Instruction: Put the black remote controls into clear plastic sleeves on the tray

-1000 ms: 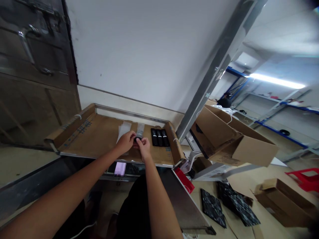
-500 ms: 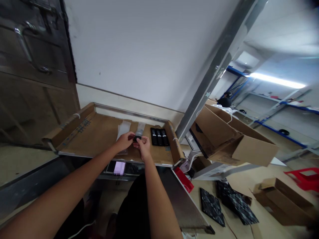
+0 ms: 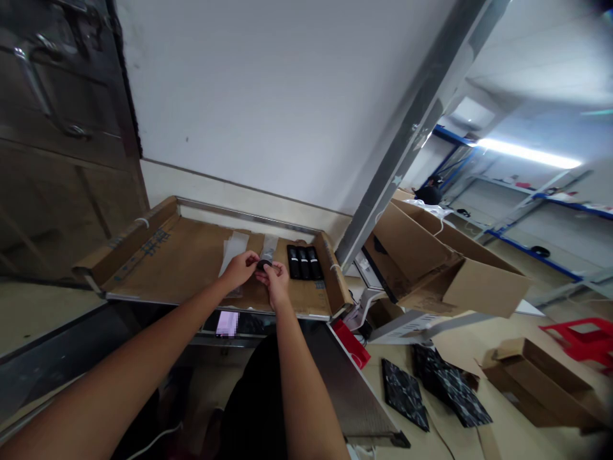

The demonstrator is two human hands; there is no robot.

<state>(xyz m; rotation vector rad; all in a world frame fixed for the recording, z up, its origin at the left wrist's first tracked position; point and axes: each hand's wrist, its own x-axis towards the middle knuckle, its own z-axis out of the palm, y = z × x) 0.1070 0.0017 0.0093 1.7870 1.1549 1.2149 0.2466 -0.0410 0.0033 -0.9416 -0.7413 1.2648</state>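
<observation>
The small dark item is above the worktop, in front of the person and between the two hands; its full shape is partly covered by the fingers. The right hand is clamped on this item, with the thumb on the upper side. The left hand has its fingertips close together at the item's left end — whether they grip it or only touch it, I cannot tell. From the item a clear plastic strip extends toward the wall.

To the right of the hands, three black pieces lie side by side, each with a white band. To the left, some translucent sleeves lie partly overlapped. The worktop is covered with brown cardboard and has raised sides. Below its front edge there is a phone with a lit screen.

Farther right, behind a grey post, a large carton stands open. On the floor lie two dark patterned packages near a smaller carton — and a red stool is beyond. In the background, a person is visible near the shelves.
</observation>
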